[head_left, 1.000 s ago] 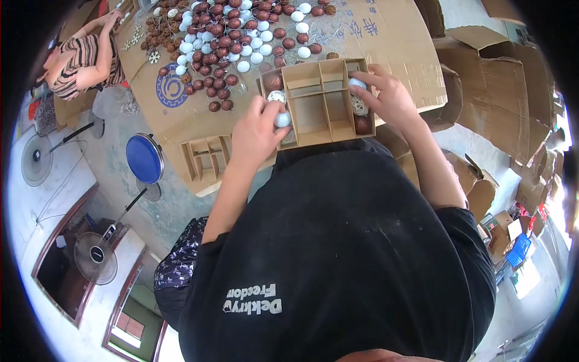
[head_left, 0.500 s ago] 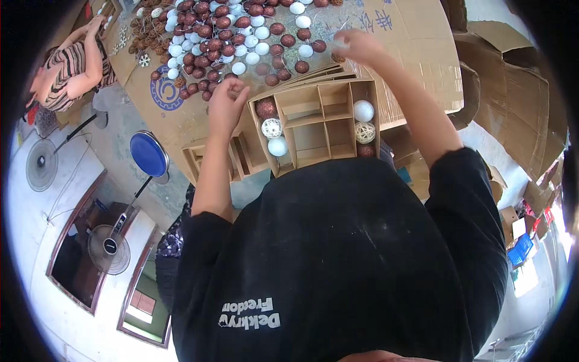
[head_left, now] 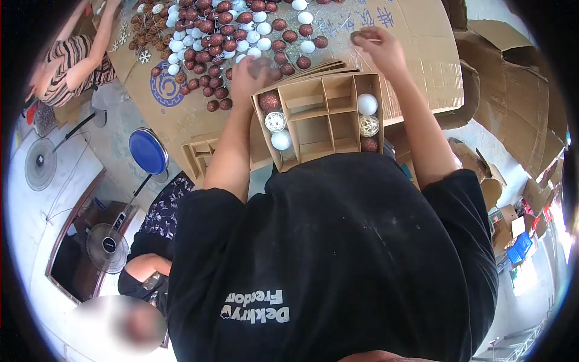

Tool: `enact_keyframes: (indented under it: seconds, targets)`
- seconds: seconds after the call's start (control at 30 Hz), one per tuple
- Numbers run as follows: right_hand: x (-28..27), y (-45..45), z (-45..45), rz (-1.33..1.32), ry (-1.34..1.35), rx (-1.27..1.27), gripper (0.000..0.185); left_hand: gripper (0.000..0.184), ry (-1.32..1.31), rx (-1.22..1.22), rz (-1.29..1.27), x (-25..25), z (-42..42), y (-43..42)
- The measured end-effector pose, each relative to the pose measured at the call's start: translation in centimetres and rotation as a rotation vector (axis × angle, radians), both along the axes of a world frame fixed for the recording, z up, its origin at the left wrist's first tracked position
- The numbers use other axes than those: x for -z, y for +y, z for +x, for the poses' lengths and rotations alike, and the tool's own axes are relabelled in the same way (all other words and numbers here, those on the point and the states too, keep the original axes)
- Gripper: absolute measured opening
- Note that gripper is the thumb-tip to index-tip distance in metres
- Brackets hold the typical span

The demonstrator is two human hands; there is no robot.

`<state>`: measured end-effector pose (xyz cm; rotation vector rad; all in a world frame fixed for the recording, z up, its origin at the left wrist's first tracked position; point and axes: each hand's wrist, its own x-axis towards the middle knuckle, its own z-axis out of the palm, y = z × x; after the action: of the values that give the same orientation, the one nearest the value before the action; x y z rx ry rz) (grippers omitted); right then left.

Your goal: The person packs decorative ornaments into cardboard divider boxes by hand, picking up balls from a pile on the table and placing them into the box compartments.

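The head view shows one divided box point(head_left: 329, 113) nearest, its near edge against the black shirt point(head_left: 338, 241) and its open side up; its long axis runs left to right, the right end slightly farther away. Four middle compartments are flanked by two side ones. The left side holds three balls, brown point(head_left: 269, 101), patterned white point(head_left: 275, 122) and pale blue point(head_left: 281, 140), with something indistinct below them; the right holds another three, white point(head_left: 367, 104), woven point(head_left: 368, 125) and brown. Beyond the box, cardboard pieces point(head_left: 319, 69) overlap, too closely to count. A second divided box point(head_left: 201, 151) lies to the left, partly hidden by the left arm. The left hand point(head_left: 250, 77) is blurred beside the ball pile point(head_left: 226, 30); whether its grip is open or closed I cannot tell. The right hand point(head_left: 381, 51) has its grip closed on one small dark thing point(head_left: 356, 37) above the counter point(head_left: 422, 66). The pile, too dense to count, is cut off at the top. Farther left are one blue stool point(head_left: 148, 151), two people, both partly visible, and two fans point(head_left: 107, 244).
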<state>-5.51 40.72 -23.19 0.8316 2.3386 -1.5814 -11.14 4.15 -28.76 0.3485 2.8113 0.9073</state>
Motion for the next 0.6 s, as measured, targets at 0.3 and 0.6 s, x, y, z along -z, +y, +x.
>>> enact_keyframes:
  seconds: [0.3, 0.6]
  targets:
    - [-18.0, -3.2, 8.1, 0.233, 0.587, -0.018, 0.037, 0.045, 0.194, -0.308, -0.044, 1.6, 0.1, -6.2]
    - [-18.3, -4.1, 9.8, 0.248, 0.628, -0.028, 0.036, 0.043, 0.025, -0.435, 0.134, 2.2, 2.9, -3.5]
